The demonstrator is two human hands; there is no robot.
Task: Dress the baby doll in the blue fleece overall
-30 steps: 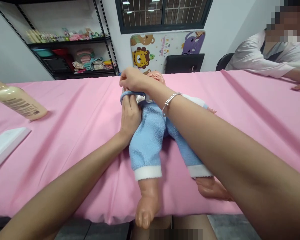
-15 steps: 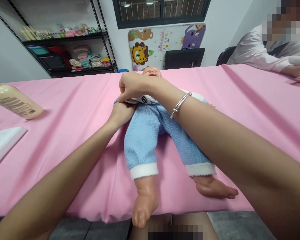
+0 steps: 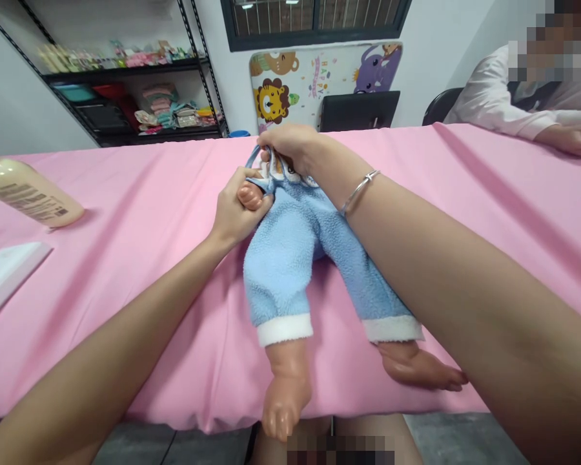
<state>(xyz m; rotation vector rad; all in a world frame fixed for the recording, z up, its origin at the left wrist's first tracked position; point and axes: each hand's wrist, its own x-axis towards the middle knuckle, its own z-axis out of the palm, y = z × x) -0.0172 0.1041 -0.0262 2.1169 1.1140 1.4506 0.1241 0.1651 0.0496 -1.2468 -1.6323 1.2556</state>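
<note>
A baby doll in fuzzy blue trousers (image 3: 278,265) with white cuffs lies on its back, its bare feet at the front edge of the pink table cover. My left hand (image 3: 228,210) is closed around the doll's small hand (image 3: 250,195), which pokes out between thumb and fingers. Above it, my right hand (image 3: 293,143) grips the blue-trimmed edge of the doll's patterned white top (image 3: 274,168) and pulls it taut. My right hand and forearm hide the doll's head and most of its chest.
On the left of the pink cover (image 3: 140,213) are a cream-coloured bottle (image 3: 33,194) and a white flat box (image 3: 10,278). Across the table at the right sits another person, arms resting on it. A black shelf rack (image 3: 126,71) and a dark monitor (image 3: 359,111) stand behind.
My right hand has shifted up and right, lifting the top's blue-trimmed edge. The doll's hand, hidden before, now shows in my left hand. The doll's face is now covered.
</note>
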